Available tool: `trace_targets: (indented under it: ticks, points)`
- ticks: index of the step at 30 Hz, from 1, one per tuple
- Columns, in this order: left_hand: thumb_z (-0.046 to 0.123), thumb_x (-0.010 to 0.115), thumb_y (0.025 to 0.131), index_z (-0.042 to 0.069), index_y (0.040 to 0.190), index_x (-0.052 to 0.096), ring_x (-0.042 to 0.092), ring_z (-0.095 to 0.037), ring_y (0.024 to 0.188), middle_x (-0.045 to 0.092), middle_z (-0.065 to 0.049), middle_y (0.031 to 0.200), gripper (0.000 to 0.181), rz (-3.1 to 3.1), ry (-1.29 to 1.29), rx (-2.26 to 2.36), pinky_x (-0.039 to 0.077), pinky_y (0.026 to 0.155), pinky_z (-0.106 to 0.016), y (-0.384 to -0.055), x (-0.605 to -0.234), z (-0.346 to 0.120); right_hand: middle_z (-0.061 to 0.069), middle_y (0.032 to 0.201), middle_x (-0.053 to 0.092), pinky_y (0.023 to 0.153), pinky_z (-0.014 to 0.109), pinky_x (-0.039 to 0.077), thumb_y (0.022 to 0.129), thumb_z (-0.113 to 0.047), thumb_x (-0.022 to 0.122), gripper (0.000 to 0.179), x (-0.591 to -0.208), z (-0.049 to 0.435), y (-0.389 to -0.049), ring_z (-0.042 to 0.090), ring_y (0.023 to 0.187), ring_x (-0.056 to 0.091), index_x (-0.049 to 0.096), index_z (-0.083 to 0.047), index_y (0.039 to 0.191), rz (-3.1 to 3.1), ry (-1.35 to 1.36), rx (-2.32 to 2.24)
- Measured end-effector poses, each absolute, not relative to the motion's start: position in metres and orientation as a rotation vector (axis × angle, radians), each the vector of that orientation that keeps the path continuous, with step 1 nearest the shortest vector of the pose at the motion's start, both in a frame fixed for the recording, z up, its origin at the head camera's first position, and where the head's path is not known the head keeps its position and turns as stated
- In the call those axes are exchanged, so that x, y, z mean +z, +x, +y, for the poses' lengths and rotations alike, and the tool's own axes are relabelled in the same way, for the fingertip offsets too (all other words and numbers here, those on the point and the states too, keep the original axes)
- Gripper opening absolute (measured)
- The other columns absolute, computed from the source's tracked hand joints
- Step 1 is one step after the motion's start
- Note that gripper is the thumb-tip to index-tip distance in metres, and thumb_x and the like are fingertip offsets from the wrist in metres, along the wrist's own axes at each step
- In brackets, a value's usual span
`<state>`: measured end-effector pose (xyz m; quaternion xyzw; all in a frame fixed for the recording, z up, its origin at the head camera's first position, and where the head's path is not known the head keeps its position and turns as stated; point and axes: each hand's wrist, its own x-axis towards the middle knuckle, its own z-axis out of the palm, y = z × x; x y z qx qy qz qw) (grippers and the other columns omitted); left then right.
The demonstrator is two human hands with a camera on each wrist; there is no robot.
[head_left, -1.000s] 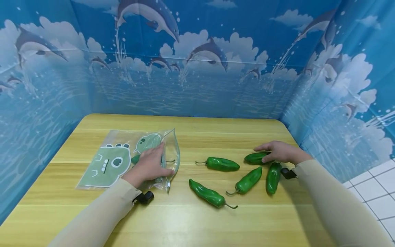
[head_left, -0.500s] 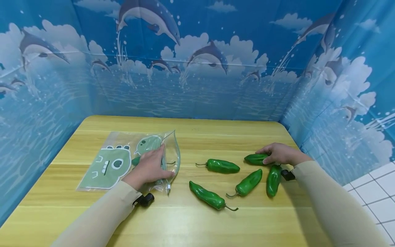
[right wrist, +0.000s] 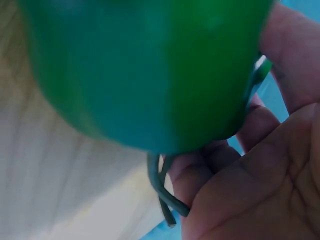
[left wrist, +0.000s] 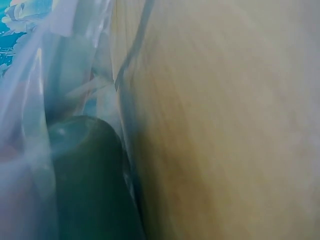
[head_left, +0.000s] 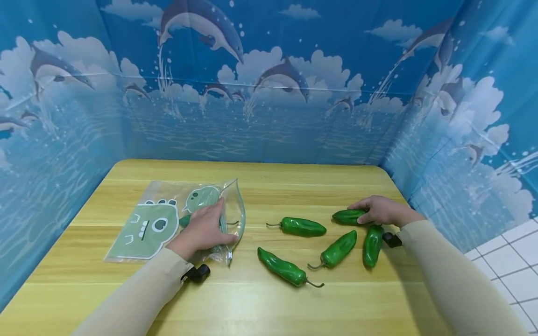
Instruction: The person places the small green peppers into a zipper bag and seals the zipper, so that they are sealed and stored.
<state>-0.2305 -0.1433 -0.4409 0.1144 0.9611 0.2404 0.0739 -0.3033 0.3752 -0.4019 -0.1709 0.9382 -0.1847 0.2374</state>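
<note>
My left hand (head_left: 203,228) rests on a clear zip bag (head_left: 157,228) with a green cartoon dinosaur print, fingers and thumb spread at its gaping mouth. Inside the bag lies a green pepper (left wrist: 90,185), mostly covered by that hand, its stem poking toward the opening. At the right, my right hand (head_left: 380,210) grips a green pepper (head_left: 346,216) on the table between thumb and fingers; its stem end is hidden under the palm. Just below that hand lies another pepper (head_left: 372,246). A large green pepper (right wrist: 150,75) fills the right wrist view, with two thin stems beneath.
Three more peppers lie between the hands: one upper (head_left: 302,226), one slanted (head_left: 338,248) and one nearer the front (head_left: 282,267). They rest on a wooden table (head_left: 252,308). A blue dolphin curtain (head_left: 269,126) surrounds its back and sides.
The right hand has closed slightly more around the pepper beneath it. The left hand, the bag and the other peppers hold their places, apart from a small camera shift.
</note>
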Motion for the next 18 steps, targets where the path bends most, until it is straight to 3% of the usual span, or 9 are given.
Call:
trace_targets:
  ticks: [4, 7, 11, 18]
  points:
    - [0.061, 0.085, 0.077, 0.004, 0.17, 0.011, 0.028, -0.044, 0.158, 0.028, -0.019, 0.173, 0.131, 2.88, 0.338, 0.721, 0.014, 0.129, -0.065, -0.23, -0.441, -0.144, 0.026, 0.147, 0.06, 0.1, 0.05, 0.056, 0.099, -0.027, 0.074, 0.054, -0.406, 0.378, -0.302, 0.046, 0.133, 0.058, 0.061, -0.009, 0.149, 2.558, -0.427, -0.591]
    - [0.062, 0.084, 0.078, 0.005, 0.17, 0.011, 0.027, -0.044, 0.158, 0.027, -0.018, 0.173, 0.131, 2.875, 0.334, 0.724, 0.014, 0.129, -0.065, -0.23, -0.441, -0.145, 0.026, 0.145, 0.062, 0.088, 0.039, 0.06, 0.098, -0.025, 0.075, 0.057, -0.409, 0.381, -0.301, 0.031, 0.115, 0.069, 0.058, -0.007, 0.151, 2.513, -0.37, -0.716]
    - [0.062, 0.084, 0.078, 0.005, 0.17, 0.011, 0.028, -0.044, 0.158, 0.027, -0.018, 0.173, 0.13, 2.875, 0.338, 0.719, 0.015, 0.129, -0.065, -0.231, -0.44, -0.145, 0.025, 0.142, 0.063, 0.079, 0.033, 0.06, 0.098, -0.022, 0.076, 0.062, -0.413, 0.385, -0.3, 0.017, 0.1, 0.071, 0.055, -0.005, 0.153, 2.462, -0.33, -0.837]
    - [0.061, 0.084, 0.078, 0.005, 0.17, 0.011, 0.028, -0.045, 0.158, 0.028, -0.019, 0.173, 0.13, 2.874, 0.341, 0.717, 0.014, 0.129, -0.065, -0.23, -0.441, -0.144, 0.02, 0.136, 0.068, 0.08, 0.031, 0.06, 0.096, -0.023, 0.077, 0.064, -0.42, 0.389, -0.299, 0.017, 0.104, 0.07, 0.054, -0.003, 0.153, 2.461, -0.352, -0.861]
